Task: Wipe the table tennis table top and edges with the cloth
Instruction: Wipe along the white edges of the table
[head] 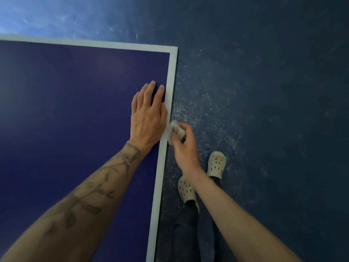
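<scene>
Dark blue worktop [75, 110] with white border; scuffed dark blue floor [264, 91]. Left hand [148, 116] flat, fingers straight, on top. Right hand [184, 142] grips crumpled white cloth [174, 129] against side edge.

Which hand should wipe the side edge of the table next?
The right hand: it grips the cloth against the table edge. The left hand lies flat on the top, holding nothing.
</scene>
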